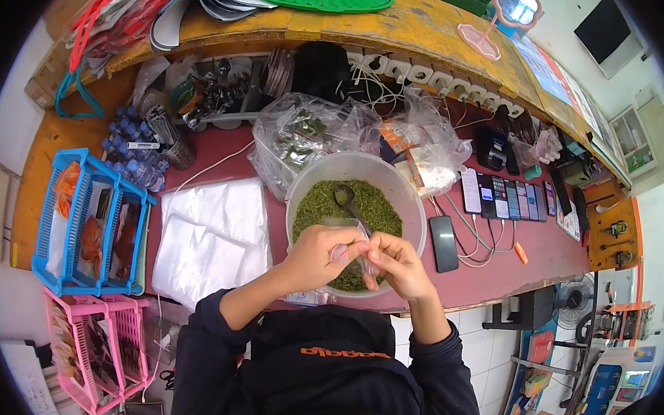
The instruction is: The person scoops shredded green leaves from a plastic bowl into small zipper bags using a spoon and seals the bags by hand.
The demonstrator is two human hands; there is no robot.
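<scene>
Pinching a small clear bag [354,247] between 2 hands, left hand [320,254] and right hand [398,263] both closed on its rim, directly over the bowl [416,205] of green flakes so spills fall back in. Spoon [345,198] resting in the flakes, within reach.

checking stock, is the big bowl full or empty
Partly full: green dried leaf covers the bowl below its rim, spoon lying in it.

Maroon counter [496,263] with tub of green flakes [357,201], clear bag stack [212,234], phones [500,196], blue basket [91,223].
</scene>
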